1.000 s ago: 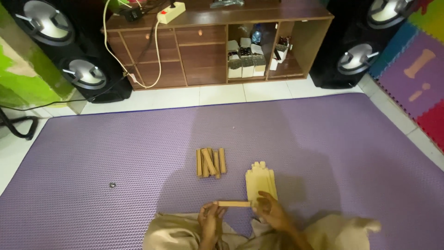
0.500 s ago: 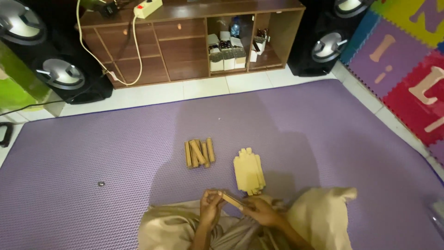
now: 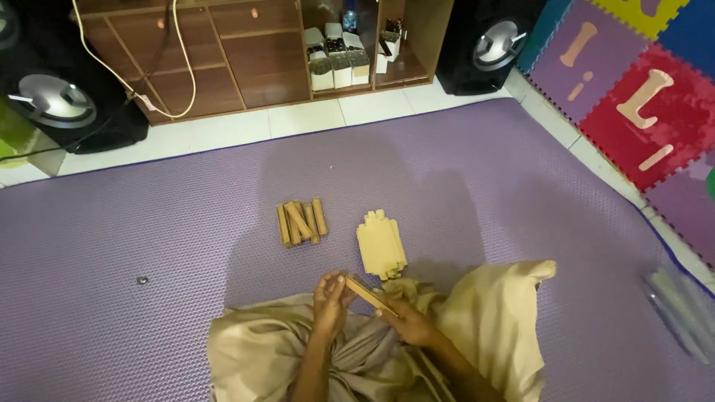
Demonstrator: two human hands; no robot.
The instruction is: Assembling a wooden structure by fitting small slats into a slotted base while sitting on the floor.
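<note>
My left hand and my right hand hold one thin wooden stick between them, each gripping an end, low over my lap. The stick lies slanted, its left end higher. Just beyond it on the purple mat lies a flat row of pale wooden slats side by side. To the left of that row sits a small loose bundle of darker brown sticks.
Beige cloth covers my legs. A wooden shelf unit with small boxes stands at the back between two black speakers. Coloured foam tiles lie right; a clear plastic item at far right; a small dark object left.
The view has swung rightward, so mat and shelf sit further left in frame. The stick in my hands has tilted from level to slanted. The piles have not moved.
</note>
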